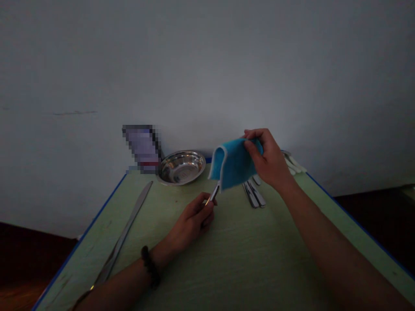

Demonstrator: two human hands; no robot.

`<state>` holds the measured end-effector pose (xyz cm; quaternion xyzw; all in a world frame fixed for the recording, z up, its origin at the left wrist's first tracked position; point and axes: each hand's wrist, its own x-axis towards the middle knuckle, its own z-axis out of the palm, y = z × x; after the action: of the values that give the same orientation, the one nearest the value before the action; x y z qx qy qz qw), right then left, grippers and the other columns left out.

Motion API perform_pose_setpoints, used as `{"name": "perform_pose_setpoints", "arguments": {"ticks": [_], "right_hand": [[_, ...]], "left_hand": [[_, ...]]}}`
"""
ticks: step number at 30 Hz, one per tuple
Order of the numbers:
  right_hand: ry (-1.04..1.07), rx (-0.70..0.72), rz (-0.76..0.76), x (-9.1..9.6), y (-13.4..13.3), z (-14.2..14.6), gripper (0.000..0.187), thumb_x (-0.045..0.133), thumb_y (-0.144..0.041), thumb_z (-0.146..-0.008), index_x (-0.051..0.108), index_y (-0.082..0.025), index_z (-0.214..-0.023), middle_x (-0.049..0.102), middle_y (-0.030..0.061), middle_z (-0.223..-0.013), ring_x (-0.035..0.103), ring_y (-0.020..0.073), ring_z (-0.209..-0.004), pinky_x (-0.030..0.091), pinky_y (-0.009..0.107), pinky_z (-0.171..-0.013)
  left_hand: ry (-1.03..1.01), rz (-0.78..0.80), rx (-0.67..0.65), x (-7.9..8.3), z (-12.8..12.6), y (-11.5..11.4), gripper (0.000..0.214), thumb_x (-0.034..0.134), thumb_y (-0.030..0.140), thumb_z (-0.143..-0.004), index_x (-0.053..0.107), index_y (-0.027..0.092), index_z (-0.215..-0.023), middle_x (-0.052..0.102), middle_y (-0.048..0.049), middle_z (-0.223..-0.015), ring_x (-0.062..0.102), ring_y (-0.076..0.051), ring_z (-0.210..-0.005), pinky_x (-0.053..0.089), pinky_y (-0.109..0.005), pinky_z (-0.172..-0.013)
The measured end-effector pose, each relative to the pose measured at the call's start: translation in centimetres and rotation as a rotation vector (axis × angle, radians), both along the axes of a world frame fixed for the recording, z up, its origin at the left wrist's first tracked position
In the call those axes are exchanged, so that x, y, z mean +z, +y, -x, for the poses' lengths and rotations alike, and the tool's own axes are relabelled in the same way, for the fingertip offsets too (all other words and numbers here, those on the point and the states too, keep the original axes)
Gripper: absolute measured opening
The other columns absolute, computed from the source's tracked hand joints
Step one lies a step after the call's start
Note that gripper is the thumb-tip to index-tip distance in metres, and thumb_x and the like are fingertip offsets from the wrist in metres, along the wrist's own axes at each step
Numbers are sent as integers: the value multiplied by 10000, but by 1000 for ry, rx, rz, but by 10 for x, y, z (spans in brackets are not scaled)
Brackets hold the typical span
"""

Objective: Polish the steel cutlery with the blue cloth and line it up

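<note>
My left hand [197, 211] is closed round a shiny metal piece of cutlery [214, 193], held tilted above the table. The cutlery's upper end is hidden behind a blue cloth [238, 162], so I cannot tell its kind. My right hand [264, 155] pinches that cloth between thumb and fingers. Folded over and edged in white, the cloth hangs toward the left. Several metal cutlery handles [254, 194] lie side by side on the table, below the right hand. I cannot make out whether the cloth touches the held piece.
A round metal bowl [183, 168] stands at the back of the green table [201, 268]. Left of it leans a pixelated upright device [142, 147]. A long metal knife [132, 214] lies along the left side. White-handled items [293, 163] sit at the back right, near the wall [207, 73].
</note>
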<state>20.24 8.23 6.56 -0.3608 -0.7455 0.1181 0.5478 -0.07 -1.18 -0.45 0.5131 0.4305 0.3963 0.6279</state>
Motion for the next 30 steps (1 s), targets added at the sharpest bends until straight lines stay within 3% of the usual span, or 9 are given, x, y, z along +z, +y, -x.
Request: {"name": "perform_pose_setpoints", "arguments": {"ticks": [4, 8, 11, 14, 19, 24, 30], "right_hand": [[118, -143, 10, -4, 1, 8, 98, 487, -312, -860, 460, -228, -902, 549, 6, -825, 548, 152, -795, 425, 322, -741], [306, -143, 80, -9, 6, 10, 129, 492, -333, -853, 444, -231, -916, 511, -17, -750, 522, 134, -706, 412, 294, -658], [353, -197, 46, -8, 5, 10, 102, 462, -310, -864, 441, -244, -940, 515, -14, -772, 522, 137, -722, 414, 297, -672], [226, -276, -12, -5, 0, 10, 70, 462, -244, -853, 509, -234, -904, 549, 28, -894, 529, 164, -878, 415, 335, -804], [-31, -329, 61, -8, -1, 11, 157, 500, -188, -807, 638, -212, -877, 527, 86, -997, 527, 217, -983, 401, 421, -906], [-138, -233, 159, -6, 1, 5, 260, 480, -116, -761, 667, -202, -919, 567, 88, -1069, 518, 222, -1064, 374, 422, -972], [-330, -103, 212, 9, -8, -3, 304, 496, -69, -746, 660, -226, -947, 647, 48, -1026, 579, 219, -974, 412, 437, -916]], "left_hand": [[11, -22, -43, 0, 1, 0, 167, 454, 353, -902, 481, 189, -887, 345, 89, -545, 276, -54, -441, 241, -144, -385], [7, -6, -64, 3, 1, -2, 155, 456, 336, -901, 483, 184, -894, 336, 88, -556, 271, -58, -453, 241, -149, -389], [12, 18, -107, 6, 2, -4, 153, 486, 327, -887, 490, 175, -873, 334, 84, -559, 281, -61, -463, 231, -156, -391], [15, 51, -145, 6, 3, -4, 166, 485, 340, -886, 480, 177, -852, 320, 89, -535, 267, -61, -449, 202, -165, -386], [64, 65, -166, 6, 4, -4, 190, 464, 365, -892, 498, 178, -885, 303, 94, -507, 255, -64, -422, 176, -169, -372], [78, 79, -149, 7, 3, -3, 213, 489, 391, -874, 512, 180, -894, 316, 95, -499, 269, -68, -419, 189, -168, -375], [53, 72, -103, 8, 2, -4, 219, 520, 390, -852, 527, 175, -891, 317, 93, -520, 272, -67, -430, 202, -163, -379]]}}
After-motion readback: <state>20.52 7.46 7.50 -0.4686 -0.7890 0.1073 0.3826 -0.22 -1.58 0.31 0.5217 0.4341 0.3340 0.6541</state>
